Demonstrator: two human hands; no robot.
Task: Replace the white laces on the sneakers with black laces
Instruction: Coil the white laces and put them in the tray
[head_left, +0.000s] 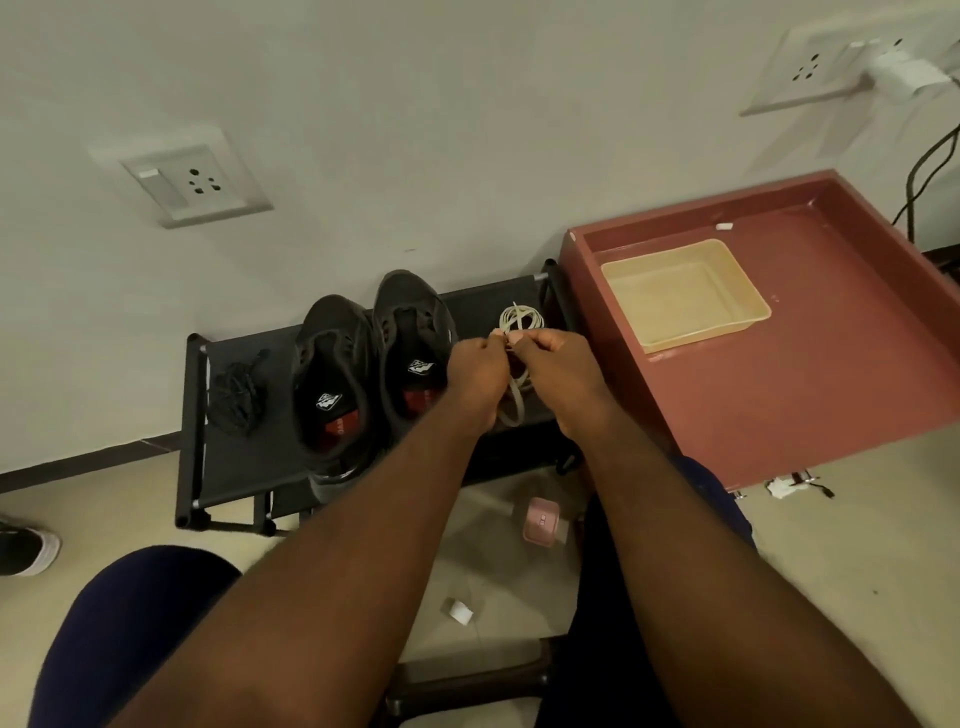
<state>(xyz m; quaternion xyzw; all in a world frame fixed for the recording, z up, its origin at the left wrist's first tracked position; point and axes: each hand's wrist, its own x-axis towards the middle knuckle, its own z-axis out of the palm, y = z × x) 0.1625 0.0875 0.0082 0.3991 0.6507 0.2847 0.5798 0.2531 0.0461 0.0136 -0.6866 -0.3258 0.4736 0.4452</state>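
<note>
Two dark grey sneakers stand side by side on a low black rack (234, 457), the left sneaker (332, 374) and the right sneaker (410, 338), both without laces in their eyelets. A heap of black laces (236, 395) lies at the rack's left end. White laces (519, 318) are bundled in loops to the right of the sneakers. My left hand (475, 371) and my right hand (558, 364) meet over that bundle, each pinching a white strand. A loop of it hangs down between my wrists.
A dark red table (831, 364) with a raised rim stands to the right, holding a cream tray (748, 296). A pink object (540, 519) and a paper scrap (460, 610) lie on the floor. Another shoe (26, 545) shows at the left edge. Wall sockets sit above.
</note>
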